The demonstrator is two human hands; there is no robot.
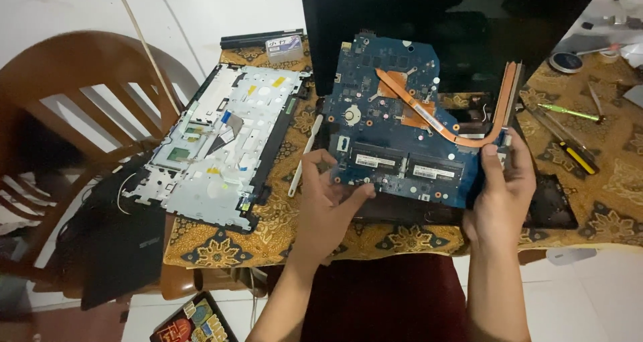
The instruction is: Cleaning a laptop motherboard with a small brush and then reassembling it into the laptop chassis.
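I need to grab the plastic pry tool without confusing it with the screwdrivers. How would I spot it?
On the patterned tablecloth, look between the grey laptop palmrest and the blue motherboard. The white pry tool lies there, slim, all plastic, with no metal shaft.

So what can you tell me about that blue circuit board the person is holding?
The blue circuit board is a broad, flat panel, roughly rectangular with a notched top edge, dotted with small chips and connectors. A copper-coloured pipe curves across it to its right edge. Two dark memory strips sit side by side near the lower edge. It is held tilted above the patterned tablecloth, in front of a dark laptop base. The left hand pinches the lower left edge; the right hand takes a grip on the right edge.
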